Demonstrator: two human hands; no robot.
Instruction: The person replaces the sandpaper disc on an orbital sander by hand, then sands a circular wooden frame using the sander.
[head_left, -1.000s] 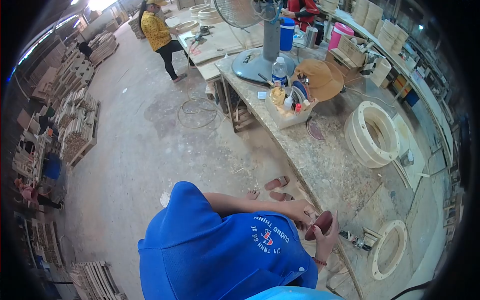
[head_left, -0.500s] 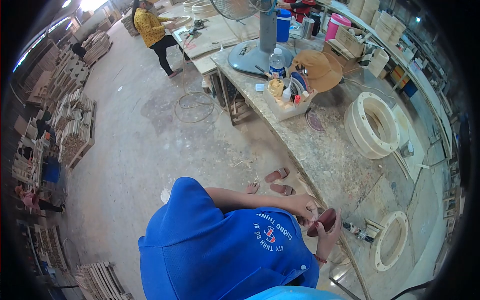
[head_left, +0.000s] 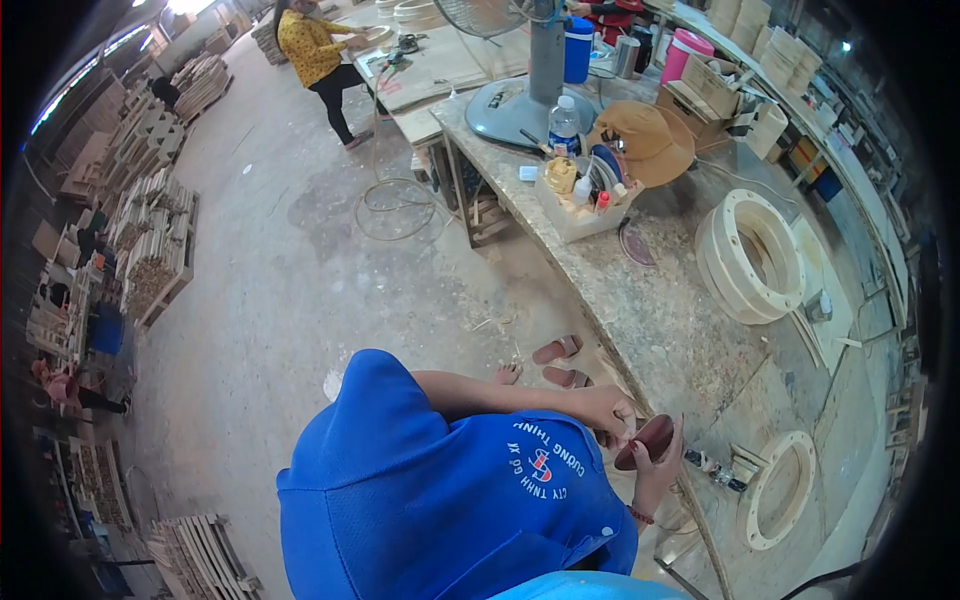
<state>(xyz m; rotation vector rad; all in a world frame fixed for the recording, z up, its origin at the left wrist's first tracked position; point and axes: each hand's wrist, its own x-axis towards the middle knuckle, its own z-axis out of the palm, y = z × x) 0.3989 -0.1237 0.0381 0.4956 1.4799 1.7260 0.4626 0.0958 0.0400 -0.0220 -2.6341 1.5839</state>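
Note:
My right hand [head_left: 658,482], with a red bead bracelet at the wrist, holds a dark red sanding disc [head_left: 655,436] that looks slightly bent. At the disc's near edge, my left hand [head_left: 612,412] is closed in a pinch, its fingertips partly hidden. Both hands are close in front of my blue shirt, by the edge of the workbench [head_left: 690,350]. Just beyond them lies a black and silver tool [head_left: 716,470], beside a pale wooden ring [head_left: 778,490]. Another dark red disc [head_left: 636,243] rests farther up the bench.
A bin of bottles [head_left: 585,215], a tan cap [head_left: 645,142], a fan base [head_left: 510,115] and a thick wooden ring [head_left: 750,255] are on the bench. Sandals [head_left: 558,349] lie on the floor below. A person in yellow [head_left: 310,50] stands at another table; wood stacks [head_left: 155,250] line the left.
The view has shifted slightly, so the bench and its things appear a little lower and to the right. My hands keep almost the same hold on the disc.

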